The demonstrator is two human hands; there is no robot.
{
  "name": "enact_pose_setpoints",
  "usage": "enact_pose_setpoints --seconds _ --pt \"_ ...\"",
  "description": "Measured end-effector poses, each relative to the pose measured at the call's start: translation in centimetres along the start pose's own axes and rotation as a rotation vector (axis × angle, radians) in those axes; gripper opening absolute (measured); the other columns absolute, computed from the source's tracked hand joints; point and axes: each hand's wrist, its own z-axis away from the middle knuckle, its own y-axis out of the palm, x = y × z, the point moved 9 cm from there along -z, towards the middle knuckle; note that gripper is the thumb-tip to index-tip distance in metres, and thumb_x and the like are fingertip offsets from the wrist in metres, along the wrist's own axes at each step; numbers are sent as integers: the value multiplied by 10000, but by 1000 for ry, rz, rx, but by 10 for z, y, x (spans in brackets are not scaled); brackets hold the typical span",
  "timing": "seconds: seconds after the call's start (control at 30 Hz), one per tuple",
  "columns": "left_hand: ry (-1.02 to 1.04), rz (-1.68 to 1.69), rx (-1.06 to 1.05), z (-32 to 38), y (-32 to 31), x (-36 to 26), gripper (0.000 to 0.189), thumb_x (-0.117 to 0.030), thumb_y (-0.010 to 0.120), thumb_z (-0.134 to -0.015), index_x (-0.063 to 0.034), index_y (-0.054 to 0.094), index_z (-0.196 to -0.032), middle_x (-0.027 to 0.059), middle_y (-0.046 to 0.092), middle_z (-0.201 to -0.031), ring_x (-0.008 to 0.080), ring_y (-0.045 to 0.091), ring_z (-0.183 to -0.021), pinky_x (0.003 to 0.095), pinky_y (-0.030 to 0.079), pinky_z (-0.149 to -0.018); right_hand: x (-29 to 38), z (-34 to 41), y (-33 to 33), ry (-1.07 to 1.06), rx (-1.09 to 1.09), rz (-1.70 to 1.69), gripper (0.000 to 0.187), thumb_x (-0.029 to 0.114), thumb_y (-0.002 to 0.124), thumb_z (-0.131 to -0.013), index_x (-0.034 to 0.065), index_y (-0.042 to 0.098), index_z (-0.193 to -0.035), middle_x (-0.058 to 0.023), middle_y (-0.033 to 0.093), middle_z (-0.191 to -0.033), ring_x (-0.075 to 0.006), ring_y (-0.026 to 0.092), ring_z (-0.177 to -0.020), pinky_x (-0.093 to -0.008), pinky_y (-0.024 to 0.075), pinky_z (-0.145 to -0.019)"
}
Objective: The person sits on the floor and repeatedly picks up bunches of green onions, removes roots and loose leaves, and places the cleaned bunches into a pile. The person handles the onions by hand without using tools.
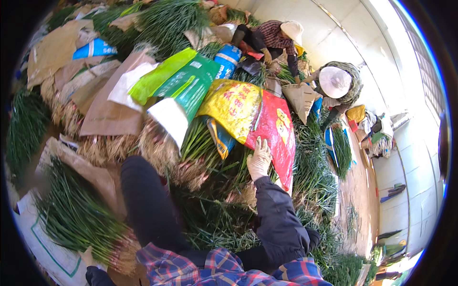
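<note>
At the lower left, my left hand [87, 256] in a light glove touches the near edge of a large bundle of green onions [78, 214] with reddish stems and pale roots. Part of that hand is hidden, so its grip is unclear. The bundle rests on a white woven sack [50, 246]. My gloved right hand [259, 159] lies at the lower edge of a red and yellow plastic sack [275, 125], fingers pointing away; whether it pinches the sack I cannot tell. Beneath and beside the sack, more green onions [196, 143] show their stems and roots.
A green sack [193, 78], brown sacking [114, 103] and a blue bag [227, 60] cover further onion bundles ahead. Two people in hats [275, 35] [340, 82] crouch by the pile near the pale wall. Loose green leaves [315, 171] litter the floor on the right.
</note>
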Motion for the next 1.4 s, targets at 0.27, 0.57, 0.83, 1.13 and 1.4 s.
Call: enact_pose_setpoints --seconds 0.27,0.57,0.83,1.13,1.4 --pt "585 151 144 144 137 -368 498 -118 544 -884 16 415 -1345 129 443 -1363 227 400 -1278 338 284 -1067 -60 -105 -46 -67 -384 155 77 111 529 -771 112 585 -719 -69 598 -660 -232 622 -568 -347 493 -507" --pt "488 154 983 355 438 -465 415 -56 585 -813 10 512 -1217 104 583 -1158 208 544 -1088 318 392 -992 -329 -109 -195 285 -401 784 174 80 493 -828 41 658 -786 -141 658 -783 -296 645 -695 -368 504 -593" --pt "129 -171 1679 453 578 -289 499 -87 619 -835 20 454 -1294 132 536 -1256 224 497 -1177 330 376 -1006 -561 195 -314 454 -395 334 298 199 538 -841 53 620 -1087 -132 646 -974 -264 615 -852 -362 480 -786" --pt "-22 -366 1642 495 650 -231 464 -126 649 -853 -34 482 -1277 28 612 -876 100 560 -748 273 469 -701 -427 572 -234 1410 -354 -307 329 156 532 -847 13 580 -1140 -150 618 -1069 -252 595 -944 -353 453 -862" --pt "-471 -230 1815 559 613 -255 289 25 503 -866 24 534 -1153 94 611 -917 189 594 -796 337 516 -760 -373 627 -312 1485 -617 -531 362 117 528 -852 -21 544 -1187 -165 592 -1155 -241 576 -1026 -345 428 -929"
